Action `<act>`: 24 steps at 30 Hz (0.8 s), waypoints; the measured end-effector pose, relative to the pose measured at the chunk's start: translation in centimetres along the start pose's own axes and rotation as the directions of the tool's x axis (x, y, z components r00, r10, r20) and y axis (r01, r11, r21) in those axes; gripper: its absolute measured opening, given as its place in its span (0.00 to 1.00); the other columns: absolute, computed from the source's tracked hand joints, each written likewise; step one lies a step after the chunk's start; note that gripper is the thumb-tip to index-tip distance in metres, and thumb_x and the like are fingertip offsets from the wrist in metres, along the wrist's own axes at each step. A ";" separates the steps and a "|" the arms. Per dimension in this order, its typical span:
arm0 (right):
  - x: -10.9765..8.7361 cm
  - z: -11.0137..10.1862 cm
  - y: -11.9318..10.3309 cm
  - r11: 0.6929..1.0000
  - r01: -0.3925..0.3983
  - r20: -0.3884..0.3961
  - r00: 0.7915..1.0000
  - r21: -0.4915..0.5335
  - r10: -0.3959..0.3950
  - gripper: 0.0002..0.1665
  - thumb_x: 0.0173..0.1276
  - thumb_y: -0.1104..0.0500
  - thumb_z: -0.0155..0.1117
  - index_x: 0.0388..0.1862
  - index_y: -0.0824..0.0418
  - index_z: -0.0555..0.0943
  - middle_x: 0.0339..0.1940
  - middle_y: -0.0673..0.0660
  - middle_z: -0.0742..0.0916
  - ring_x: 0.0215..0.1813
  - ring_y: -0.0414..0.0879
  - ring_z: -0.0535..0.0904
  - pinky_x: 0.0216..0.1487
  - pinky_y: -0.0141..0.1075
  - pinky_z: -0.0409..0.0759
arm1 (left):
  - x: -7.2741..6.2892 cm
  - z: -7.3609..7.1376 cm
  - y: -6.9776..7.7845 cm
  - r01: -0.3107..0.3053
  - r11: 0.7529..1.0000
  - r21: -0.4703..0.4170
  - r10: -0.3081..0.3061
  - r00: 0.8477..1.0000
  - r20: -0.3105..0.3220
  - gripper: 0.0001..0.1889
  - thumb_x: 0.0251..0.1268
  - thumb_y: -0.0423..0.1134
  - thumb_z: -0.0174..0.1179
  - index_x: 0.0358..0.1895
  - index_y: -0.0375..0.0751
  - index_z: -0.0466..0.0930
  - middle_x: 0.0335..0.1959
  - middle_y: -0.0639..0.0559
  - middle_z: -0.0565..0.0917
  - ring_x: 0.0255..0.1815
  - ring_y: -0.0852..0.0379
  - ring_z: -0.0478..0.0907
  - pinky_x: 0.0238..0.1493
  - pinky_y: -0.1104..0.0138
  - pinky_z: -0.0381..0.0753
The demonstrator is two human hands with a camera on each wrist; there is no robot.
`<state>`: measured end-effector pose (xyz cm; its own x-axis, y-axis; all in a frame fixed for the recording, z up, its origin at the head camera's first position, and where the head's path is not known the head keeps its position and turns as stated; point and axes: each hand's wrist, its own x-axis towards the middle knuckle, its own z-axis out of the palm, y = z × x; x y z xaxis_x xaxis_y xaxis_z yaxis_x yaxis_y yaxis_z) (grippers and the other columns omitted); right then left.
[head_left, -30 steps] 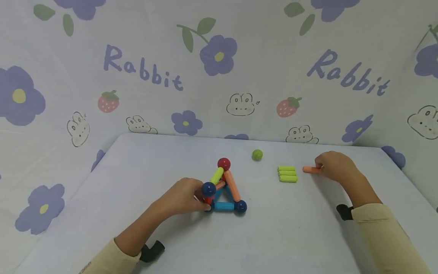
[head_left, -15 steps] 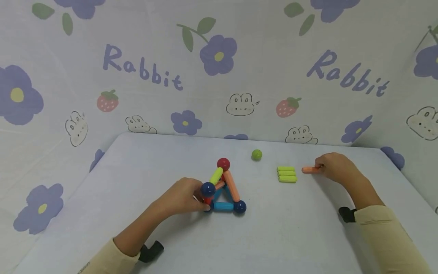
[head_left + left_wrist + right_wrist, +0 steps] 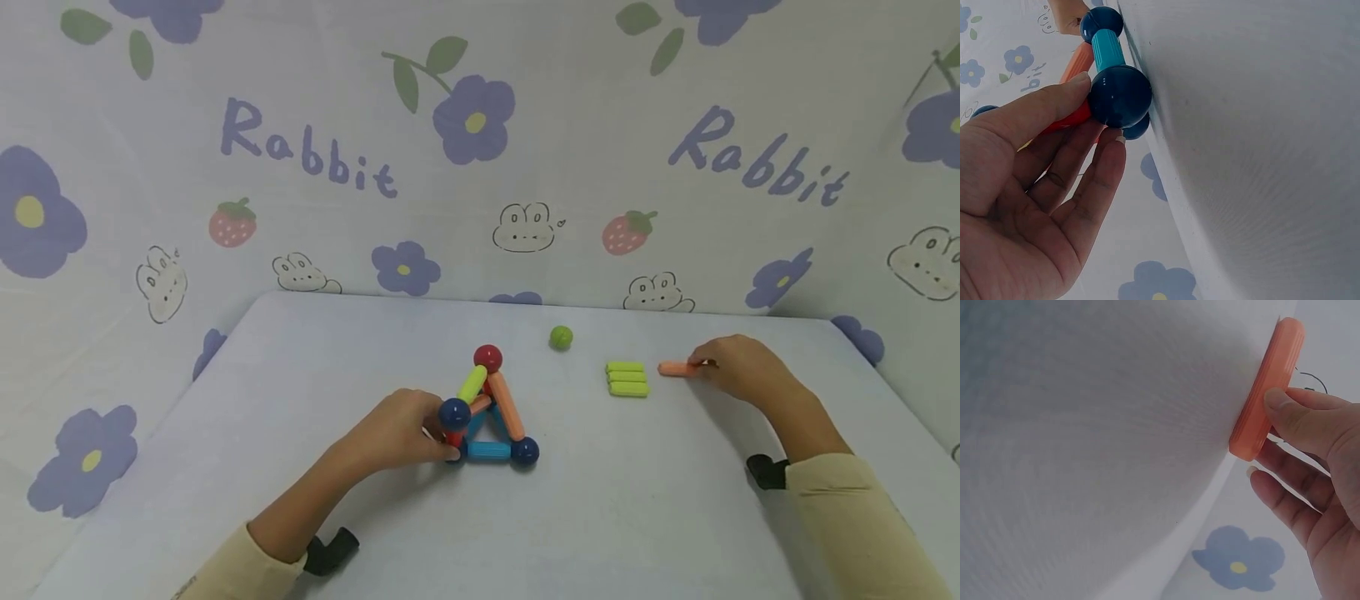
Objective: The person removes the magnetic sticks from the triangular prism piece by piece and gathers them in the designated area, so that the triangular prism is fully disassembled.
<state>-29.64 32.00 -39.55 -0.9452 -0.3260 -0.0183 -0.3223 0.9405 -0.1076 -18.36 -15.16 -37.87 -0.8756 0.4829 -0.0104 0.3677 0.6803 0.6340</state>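
On the worktop [image 3: 600, 525], left hand [image 3: 401, 427] gripped the model [image 3: 507, 406] mid-frame; right hand [image 3: 738, 367] pinched a rod [image 3: 673, 368] at right, a pickup seemingly needing a lift.

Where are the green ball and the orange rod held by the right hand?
Green ball [image 3: 561, 337]: head view, middle of its surface.
Orange rod [image 3: 1274, 372]: right wrist view, near the middle of its side.

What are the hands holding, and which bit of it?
The right hand pinches an orange stick near its middle. The left hand holds the ball-and-stick shape at a bottom corner, at a dark blue ball.
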 end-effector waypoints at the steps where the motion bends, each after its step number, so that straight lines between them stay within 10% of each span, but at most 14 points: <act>1: 0.0 0.0 0.0 1.000 0.003 -0.001 1.000 0.003 -0.003 0.10 0.64 0.70 0.68 0.45 0.67 0.87 0.45 0.67 0.87 0.52 0.66 0.80 0.54 0.60 0.76 | 0.0 0.0 0.0 0.001 1.000 0.000 -0.001 1.000 -0.001 0.14 0.51 0.34 0.78 0.39 0.36 0.84 0.28 0.56 0.86 0.33 0.59 0.82 0.36 0.65 0.83; 8: -0.5 -0.3 -1.4 0.998 0.032 -0.040 0.999 0.062 -0.030 0.19 0.68 0.59 0.70 0.54 0.67 0.84 0.54 0.69 0.85 0.60 0.68 0.75 0.59 0.62 0.72 | -0.1 0.0 0.1 0.004 1.000 0.007 -0.004 1.000 0.001 0.14 0.51 0.34 0.78 0.39 0.37 0.84 0.28 0.56 0.86 0.34 0.59 0.82 0.37 0.64 0.82; 14: -0.6 -2.1 -7.3 0.973 0.190 -0.143 0.975 0.130 -0.171 0.17 0.67 0.64 0.70 0.55 0.63 0.84 0.57 0.65 0.84 0.63 0.64 0.75 0.60 0.60 0.73 | -0.2 -0.1 0.0 0.003 1.000 0.008 -0.003 1.000 0.005 0.14 0.51 0.34 0.78 0.39 0.37 0.84 0.28 0.56 0.86 0.34 0.59 0.83 0.38 0.64 0.83; 20: 0.0 -2.7 -15.5 0.881 0.389 -0.246 0.912 0.269 -0.328 0.10 0.68 0.61 0.70 0.47 0.60 0.87 0.42 0.51 0.89 0.46 0.48 0.83 0.47 0.45 0.83 | -0.2 -0.1 -0.1 0.004 1.000 0.003 -0.004 1.000 0.001 0.14 0.51 0.35 0.78 0.39 0.37 0.84 0.28 0.56 0.86 0.33 0.59 0.82 0.38 0.64 0.83; 24: 0.1 -1.2 -20.4 0.806 0.391 -0.229 0.920 0.445 -0.319 0.09 0.69 0.54 0.70 0.43 0.58 0.87 0.32 0.44 0.86 0.36 0.42 0.79 0.36 0.35 0.81 | 0.0 0.0 -0.1 0.007 1.000 -0.001 -0.007 1.000 0.004 0.13 0.52 0.35 0.77 0.39 0.37 0.85 0.29 0.57 0.86 0.33 0.59 0.82 0.37 0.64 0.83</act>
<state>-23.23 12.93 -36.13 -0.7783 -0.5781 0.2450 -0.6056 0.5881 -0.5361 -18.38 -15.27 -37.95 -0.8772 0.4798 -0.0179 0.3609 0.6836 0.6344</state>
